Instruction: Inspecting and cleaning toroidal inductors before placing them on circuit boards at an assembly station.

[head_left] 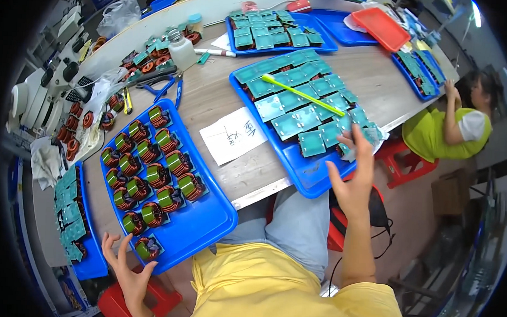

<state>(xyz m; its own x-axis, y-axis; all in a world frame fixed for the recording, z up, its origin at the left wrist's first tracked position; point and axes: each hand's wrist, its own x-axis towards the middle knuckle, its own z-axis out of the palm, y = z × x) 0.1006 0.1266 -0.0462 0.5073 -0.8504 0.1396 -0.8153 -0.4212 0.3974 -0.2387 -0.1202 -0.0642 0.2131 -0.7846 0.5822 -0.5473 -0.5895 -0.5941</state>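
Observation:
My left hand (129,270) is at the near corner of a blue tray (209,227), fingers spread around a wound coil (147,248) with a green band on a small board. Whether the fingertips touch it I cannot tell. Several similar coils stand in rows farther up that tray. My right hand (355,187) is raised at the near right of a second blue tray (309,180), fingers apart and holding nothing. Green circuit boards (295,122) lie in rows in that tray, with dark parts partly visible beneath them. A lime-green stick (303,95) rests across the boards.
Between the trays lies a paper (233,136) with handwriting. Blue-handled pliers (158,91) and a white bottle (182,51) stand farther back. More board trays (319,46) line the far side. At right, a person in a green top (447,132) sits by the bench.

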